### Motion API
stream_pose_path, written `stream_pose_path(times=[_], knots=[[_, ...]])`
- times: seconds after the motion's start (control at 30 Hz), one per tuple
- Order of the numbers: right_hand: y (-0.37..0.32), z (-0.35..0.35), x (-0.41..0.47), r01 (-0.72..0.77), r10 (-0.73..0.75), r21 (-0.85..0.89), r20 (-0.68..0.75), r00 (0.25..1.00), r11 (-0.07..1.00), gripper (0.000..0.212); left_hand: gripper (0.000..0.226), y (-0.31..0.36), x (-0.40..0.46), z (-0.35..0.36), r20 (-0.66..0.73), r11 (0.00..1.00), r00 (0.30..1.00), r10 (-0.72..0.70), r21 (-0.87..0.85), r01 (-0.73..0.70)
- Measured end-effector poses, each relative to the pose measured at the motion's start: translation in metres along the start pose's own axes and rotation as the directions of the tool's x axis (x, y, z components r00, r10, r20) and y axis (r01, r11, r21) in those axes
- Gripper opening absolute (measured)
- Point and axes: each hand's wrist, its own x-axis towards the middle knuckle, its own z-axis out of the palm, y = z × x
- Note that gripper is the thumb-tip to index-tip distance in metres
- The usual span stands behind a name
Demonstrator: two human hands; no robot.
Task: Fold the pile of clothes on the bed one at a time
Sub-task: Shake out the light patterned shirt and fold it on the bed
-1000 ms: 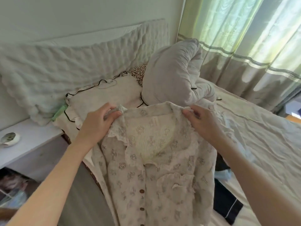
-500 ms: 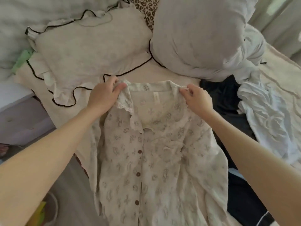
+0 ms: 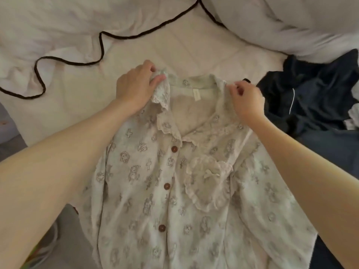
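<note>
A cream pyjama shirt (image 3: 155, 191) with a small printed pattern, brown buttons, a lace collar and a heart-shaped lace pocket lies front-up on the bed (image 3: 81, 98), its collar pointing away from me. My left hand (image 3: 136, 88) pinches the left shoulder by the collar. My right hand (image 3: 246, 98) pinches the right shoulder, fingers curled on the fabric. The shirt's lower part hangs over the near bed edge, out of view. A dark navy garment (image 3: 310, 94) with white piping lies to the right.
A ruffled pillow (image 3: 58, 32) with dark piping lies at the back left. A grey quilt (image 3: 291, 22) is bunched at the back right. The floor and a shoe (image 3: 46, 247) show at the lower left, beside the bed edge.
Both hands have lowered the shirt from held up in the air onto the bed, still holding its shoulders. The view has tilted down and closer to the mattress.
</note>
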Motion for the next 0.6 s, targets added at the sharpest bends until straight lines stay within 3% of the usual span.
stream_pose_path(times=[0.07,0.17,0.3,0.47,0.6], knots=[[-0.001,0.009,-0.005,-0.004,0.0,-0.1,-0.045,0.999,0.995,0.04,0.05,-0.008,-0.003,0.004,0.06,0.998,0.997,-0.045,-0.03,0.046],[-0.012,0.028,-0.043,0.15,-0.166,-0.169,-0.087,0.982,0.974,0.046,0.052,-0.021,-0.031,0.006,0.1,0.989,0.989,-0.112,-0.089,0.121],[-0.027,0.065,-0.139,0.307,-0.308,-0.112,0.004,0.951,0.945,0.048,0.051,-0.031,-0.087,-0.001,0.143,0.958,0.962,-0.233,-0.136,0.253],[-0.017,0.102,-0.241,0.28,-0.263,-0.101,0.16,0.952,0.955,0.052,0.051,-0.017,-0.155,-0.008,0.039,0.967,0.974,-0.224,-0.116,0.227],[-0.01,0.108,-0.283,0.233,-0.196,-0.133,0.243,0.95,0.963,0.055,0.049,-0.017,-0.209,-0.006,0.042,0.9,0.917,-0.398,-0.178,0.399]])
